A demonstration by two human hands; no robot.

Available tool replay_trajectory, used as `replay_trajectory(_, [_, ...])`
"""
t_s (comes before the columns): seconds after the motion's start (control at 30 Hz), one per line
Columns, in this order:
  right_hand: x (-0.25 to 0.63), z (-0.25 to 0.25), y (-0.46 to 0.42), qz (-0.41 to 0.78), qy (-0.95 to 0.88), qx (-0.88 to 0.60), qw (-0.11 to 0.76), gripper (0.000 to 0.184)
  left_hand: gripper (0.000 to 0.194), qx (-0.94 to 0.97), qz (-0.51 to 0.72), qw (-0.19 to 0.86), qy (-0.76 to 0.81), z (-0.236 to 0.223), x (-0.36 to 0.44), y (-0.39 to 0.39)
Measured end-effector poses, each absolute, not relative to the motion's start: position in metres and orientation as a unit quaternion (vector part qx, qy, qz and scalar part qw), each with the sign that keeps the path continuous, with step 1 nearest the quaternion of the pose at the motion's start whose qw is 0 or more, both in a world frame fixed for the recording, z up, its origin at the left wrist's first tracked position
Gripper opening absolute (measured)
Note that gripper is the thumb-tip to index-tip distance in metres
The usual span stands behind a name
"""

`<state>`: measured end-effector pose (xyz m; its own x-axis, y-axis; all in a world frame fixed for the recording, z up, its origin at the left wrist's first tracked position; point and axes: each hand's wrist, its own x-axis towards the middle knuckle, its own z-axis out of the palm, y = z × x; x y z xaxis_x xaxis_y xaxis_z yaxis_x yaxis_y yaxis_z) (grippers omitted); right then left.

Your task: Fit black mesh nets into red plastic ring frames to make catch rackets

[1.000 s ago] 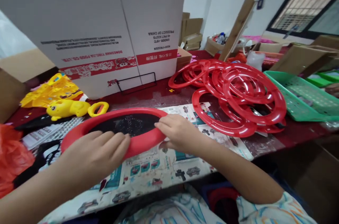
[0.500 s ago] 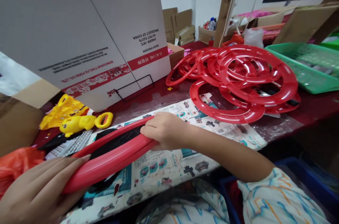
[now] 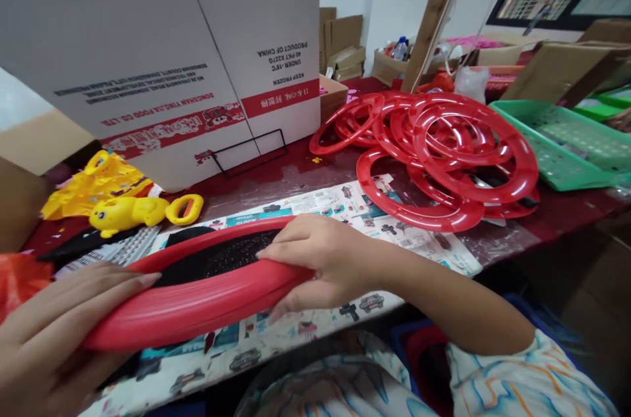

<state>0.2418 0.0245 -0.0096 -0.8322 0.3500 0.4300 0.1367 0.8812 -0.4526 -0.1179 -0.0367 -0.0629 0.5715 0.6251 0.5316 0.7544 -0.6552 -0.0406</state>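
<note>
Both my hands hold a red plastic ring (image 3: 197,304) with a black mesh centre (image 3: 217,258), lifted and tilted over the printed paper sheet (image 3: 345,206) at the table's front. My left hand (image 3: 54,331) grips its near-left rim, fingers stretched along the top edge. My right hand (image 3: 315,259) clasps the right rim, fingers over the top and thumb below.
A pile of empty red rings (image 3: 444,154) lies at the right. Green mesh trays (image 3: 562,147) sit beyond it. A large white carton (image 3: 162,55) stands behind, with yellow toys (image 3: 128,212) at its foot. An orange bag (image 3: 20,279) is at the left edge.
The ring went from lying flat under both hands to being lifted and tilted. My left hand slid to its near-left rim; my right hand closed round the right rim.
</note>
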Motion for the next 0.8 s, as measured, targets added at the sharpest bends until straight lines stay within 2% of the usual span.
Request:
replay_trajectory(0.13, [0.242,0.007,0.024,0.22,-0.939,-0.149,0.217,0.029,0.06,-0.876,-0.289,0.069,-0.38,-0.049,-0.109,-0.023])
replay_trajectory(0.27, [0.24,0.014,0.027,0.061,-0.942,-0.184,0.274,0.049,0.068,-0.856,-0.297,0.063,-0.417,-0.038,-0.099,-0.012])
replay_trajectory(0.33, [0.238,0.013,0.031,-0.032,-0.932,-0.209,0.294,0.044,0.068,-0.85,-0.291,0.072,-0.433,-0.035,-0.094,-0.008])
replay_trajectory(0.4, [0.235,0.012,0.036,-0.079,-0.921,-0.234,0.302,0.03,0.068,-0.851,-0.283,0.093,-0.433,-0.032,-0.09,-0.004])
replay_trajectory(0.57, [0.237,0.015,0.039,-0.094,-0.914,-0.26,0.296,0.013,0.069,-0.858,-0.285,0.128,-0.407,-0.033,-0.088,0.007])
replay_trajectory(0.7, [0.243,0.02,0.042,-0.142,-0.919,-0.242,0.277,0.019,0.069,-0.855,-0.311,0.117,-0.399,-0.041,-0.092,0.017])
replay_trajectory(0.8, [0.247,0.026,0.048,-0.09,-0.934,-0.22,0.265,0.034,0.066,-0.841,-0.332,0.112,-0.411,-0.049,-0.096,0.021])
